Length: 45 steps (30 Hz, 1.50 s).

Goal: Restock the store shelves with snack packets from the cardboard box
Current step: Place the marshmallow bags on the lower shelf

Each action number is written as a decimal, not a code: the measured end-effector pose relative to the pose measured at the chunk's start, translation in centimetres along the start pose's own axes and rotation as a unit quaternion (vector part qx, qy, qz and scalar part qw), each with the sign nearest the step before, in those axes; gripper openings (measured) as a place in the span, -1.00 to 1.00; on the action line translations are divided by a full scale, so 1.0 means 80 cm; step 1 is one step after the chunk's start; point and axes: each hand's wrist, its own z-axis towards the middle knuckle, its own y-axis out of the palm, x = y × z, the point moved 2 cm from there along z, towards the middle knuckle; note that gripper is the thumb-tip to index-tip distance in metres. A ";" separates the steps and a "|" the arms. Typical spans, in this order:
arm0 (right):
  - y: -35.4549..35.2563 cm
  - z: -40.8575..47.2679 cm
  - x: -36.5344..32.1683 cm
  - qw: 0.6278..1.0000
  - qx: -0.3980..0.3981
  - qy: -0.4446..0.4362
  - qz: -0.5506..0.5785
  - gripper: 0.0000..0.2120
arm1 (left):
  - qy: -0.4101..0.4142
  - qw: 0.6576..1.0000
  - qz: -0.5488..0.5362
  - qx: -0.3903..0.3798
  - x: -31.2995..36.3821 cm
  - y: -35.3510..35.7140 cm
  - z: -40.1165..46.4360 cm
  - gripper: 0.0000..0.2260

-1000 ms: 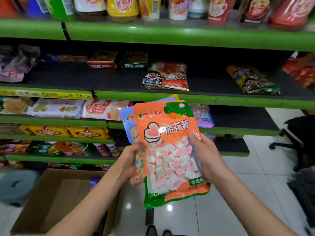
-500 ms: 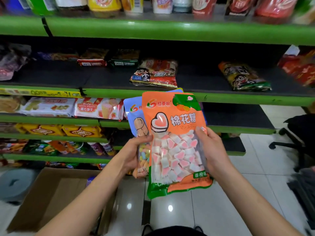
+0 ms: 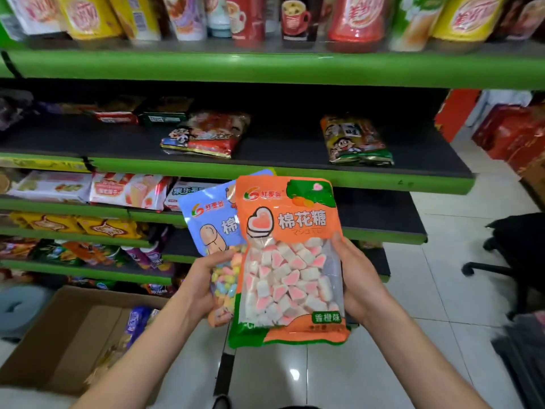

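Observation:
An orange marshmallow packet [image 3: 287, 261] with pink-and-white pieces stands upright in front of me, held at its right edge by my right hand [image 3: 358, 284]. Behind it and to the left is a blue marshmallow packet [image 3: 211, 225] with pastel pieces, gripped by my left hand [image 3: 199, 286], thumb on its front. Both packets are level with the lower green shelves [image 3: 265, 169]. The open cardboard box [image 3: 67, 335] sits on the floor at lower left, with a purple packet [image 3: 137, 320] visible inside.
The dark shelf above the packets holds two cartoon snack bags [image 3: 206, 134], [image 3: 354, 141] with bare space between them. Cup drinks line the top shelf. A black office chair [image 3: 513, 261] stands on the tiled floor at right, red cartons [image 3: 513, 134] beyond it.
Both hands have lifted the two packets a little and shifted them right, closer to the shelves. My view has tilted upward, showing more of the top shelf.

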 end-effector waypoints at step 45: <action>-0.119 -0.036 -0.043 0.983 0.086 -0.092 -0.134 -0.66 | 0.042 0.994 0.088 0.041 -0.013 0.078 -0.048 -0.55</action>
